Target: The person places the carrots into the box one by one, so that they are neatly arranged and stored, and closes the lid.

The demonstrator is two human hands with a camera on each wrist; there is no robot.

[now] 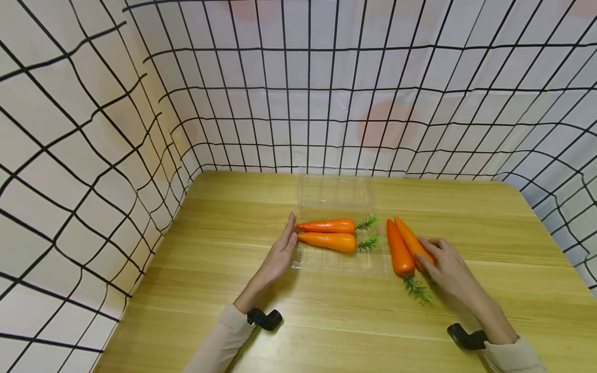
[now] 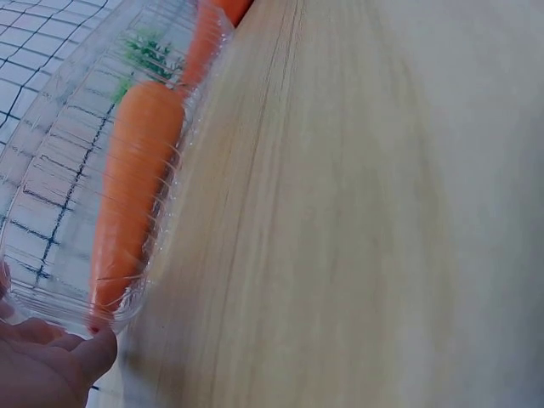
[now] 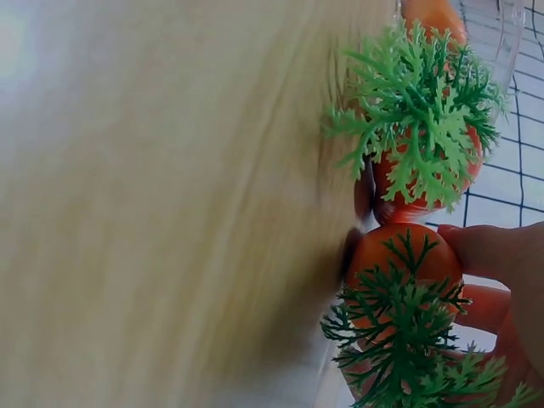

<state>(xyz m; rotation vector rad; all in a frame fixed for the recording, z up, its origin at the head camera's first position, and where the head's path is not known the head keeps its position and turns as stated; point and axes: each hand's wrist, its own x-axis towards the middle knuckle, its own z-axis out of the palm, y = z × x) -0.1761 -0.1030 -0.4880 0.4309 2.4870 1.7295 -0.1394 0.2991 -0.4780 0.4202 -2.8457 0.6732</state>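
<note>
Carrots (image 1: 328, 226), four, orange, with green tops: two are lodged side by side in a clear container (image 1: 326, 263), tips toward its left end, and two are laid to its right on the table (image 1: 224, 228), thick ends on the near side. Of the loose pair, the outer carrot (image 1: 409, 239) is held by the right hand (image 1: 448, 264), thumb on one side and fingers on the other, closed to the carrot's thickness (its green top (image 3: 408, 314) is shown only by the right wrist view); whether it is clear of the table cannot be told. The inner carrot (image 1: 399, 254) is set beside it, seemingly touching, and is not gripped. The container's left end is touched by the left hand (image 1: 279, 256), fingers extended, nothing grasped. Lid (image 1: 333, 190): clear, folded back beyond the container. Surround: black mesh (image 1: 309, 49), set behind the table. Each wrist is fitted with a black mount (image 1: 265, 318). Risks, as judged: the inner carrot could be rolled or dragged, lying so near the held one; the held carrot could be twisted loose, being smooth and taken near its thick end; the thin container could be slid or tipped by a knock, being braced at one end only.
</note>
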